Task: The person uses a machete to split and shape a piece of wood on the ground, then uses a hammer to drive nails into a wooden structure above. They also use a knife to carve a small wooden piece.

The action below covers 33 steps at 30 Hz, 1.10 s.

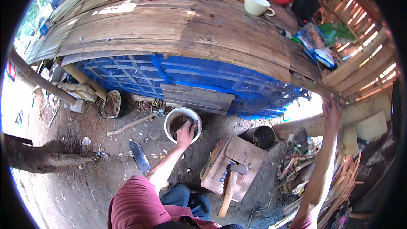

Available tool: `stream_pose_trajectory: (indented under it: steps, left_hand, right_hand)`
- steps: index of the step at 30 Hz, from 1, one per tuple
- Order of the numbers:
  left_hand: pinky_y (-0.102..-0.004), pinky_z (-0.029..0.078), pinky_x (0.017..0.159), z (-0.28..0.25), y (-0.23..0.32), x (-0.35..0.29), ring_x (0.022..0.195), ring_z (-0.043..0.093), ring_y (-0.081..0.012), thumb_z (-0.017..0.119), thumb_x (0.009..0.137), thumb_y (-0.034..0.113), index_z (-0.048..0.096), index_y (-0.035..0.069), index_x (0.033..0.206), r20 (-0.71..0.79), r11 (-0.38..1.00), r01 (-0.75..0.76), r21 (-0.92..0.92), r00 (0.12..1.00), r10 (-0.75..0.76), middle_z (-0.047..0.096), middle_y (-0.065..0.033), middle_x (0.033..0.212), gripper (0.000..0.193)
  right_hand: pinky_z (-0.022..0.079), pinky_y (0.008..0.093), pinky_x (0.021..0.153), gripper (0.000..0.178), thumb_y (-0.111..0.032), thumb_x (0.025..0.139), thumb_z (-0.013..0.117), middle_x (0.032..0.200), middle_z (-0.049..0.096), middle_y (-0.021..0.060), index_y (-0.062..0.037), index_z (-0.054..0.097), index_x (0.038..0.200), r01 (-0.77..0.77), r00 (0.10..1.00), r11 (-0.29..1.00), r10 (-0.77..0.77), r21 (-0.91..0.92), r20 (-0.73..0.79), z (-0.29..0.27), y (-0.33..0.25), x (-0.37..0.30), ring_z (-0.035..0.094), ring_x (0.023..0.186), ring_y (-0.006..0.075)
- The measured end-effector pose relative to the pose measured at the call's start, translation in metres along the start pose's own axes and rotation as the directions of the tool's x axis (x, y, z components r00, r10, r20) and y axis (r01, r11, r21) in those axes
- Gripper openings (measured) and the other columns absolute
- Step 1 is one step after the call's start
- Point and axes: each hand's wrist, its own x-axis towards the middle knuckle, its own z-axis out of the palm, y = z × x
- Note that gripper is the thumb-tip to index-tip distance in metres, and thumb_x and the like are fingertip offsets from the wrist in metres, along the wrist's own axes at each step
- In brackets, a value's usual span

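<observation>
My left hand (185,134) reaches down inside a white bucket (168,132) standing on the dirt floor. Its fingers are closed near something dark by the inner wall, too small to make out. Brown matter (178,122) lies in the bottom of the bucket. Out to the right, my right arm is raised and my right hand (332,113) grips the wooden edge (328,92) at the corner of the raised bamboo platform. A broad metal blade (139,156) lies on the ground left of my left forearm.
A hatchet (231,188) rests on a cardboard box (246,157), with a black pot (263,138) behind it. Split firewood (339,182) is piled under my right arm. Blue tarp (190,74) hangs below the platform (161,29), where a cream mug (255,5) stands. A dirty container (112,104) sits left.
</observation>
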Motion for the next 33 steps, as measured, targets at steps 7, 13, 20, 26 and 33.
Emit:
stream_pose_trajectory:
  steps: [7,13,20,26,33]
  left_hand:
    - [-0.0393,0.047,0.077,-0.134,0.276,0.086,0.083,0.061,-0.0308,0.055,0.088,0.004,0.059,-0.003,0.102,-0.458,0.528,-0.807,0.264,0.377,0.805,0.063,-0.0154,0.089,0.016]
    - [-0.0364,0.048,0.067,-0.129,0.333,0.179,0.08,0.062,-0.0294,0.056,0.09,0.013,0.061,0.006,0.101,-0.433,0.634,-0.673,0.381,0.476,0.766,0.064,-0.0117,0.09,0.014]
    - [-0.0395,0.046,0.061,-0.119,0.337,0.177,0.071,0.059,-0.0311,0.058,0.088,0.021,0.06,0.009,0.09,-0.422,0.626,-0.631,0.457,0.466,0.778,0.061,-0.0106,0.079,0.012]
    - [-0.0307,0.045,0.074,-0.113,0.322,0.168,0.086,0.058,-0.0222,0.057,0.093,0.016,0.06,-0.002,0.094,-0.628,0.606,-0.772,-0.191,0.571,0.53,0.061,-0.0146,0.093,0.019]
    - [-0.0267,0.049,0.077,-0.036,0.378,0.055,0.083,0.062,-0.0129,0.064,0.087,0.006,0.061,-0.003,0.097,-0.21,0.532,-0.666,-0.524,0.706,0.676,0.065,-0.0065,0.09,0.014]
  right_hand:
    - [0.053,0.0214,0.052,0.031,-0.021,0.08,0.074,0.075,0.061,0.005,0.0009,0.059,0.096,0.036,0.999,0.999,-0.036,0.002,0.039,-0.028,0.002,0.014,0.059,0.058,0.0111]
    - [0.057,0.0257,0.055,0.032,-0.02,0.079,0.075,0.077,0.063,0.0077,0.0017,0.059,0.096,0.018,0.999,0.999,-0.02,-0.038,-0.046,-0.004,0.0,0.003,0.064,0.063,0.0149]
    - [0.055,0.0246,0.059,0.035,-0.028,0.079,0.075,0.08,0.064,0.0057,-0.0033,0.06,0.098,0.001,1.0,0.998,-0.002,-0.057,-0.016,-0.012,-0.006,-0.002,0.063,0.067,0.0122]
    - [0.058,0.0271,0.053,0.031,-0.023,0.078,0.075,0.073,0.065,0.011,0.0019,0.062,0.09,0.012,0.999,0.999,-0.014,-0.042,-0.046,-0.004,0.0,0.0,0.066,0.062,0.018]
    - [0.056,0.0274,0.05,0.035,-0.026,0.076,0.077,0.074,0.065,0.0113,0.002,0.061,0.089,0.117,0.99,0.992,-0.112,0.053,-0.085,0.004,0.002,-0.01,0.066,0.058,0.0178]
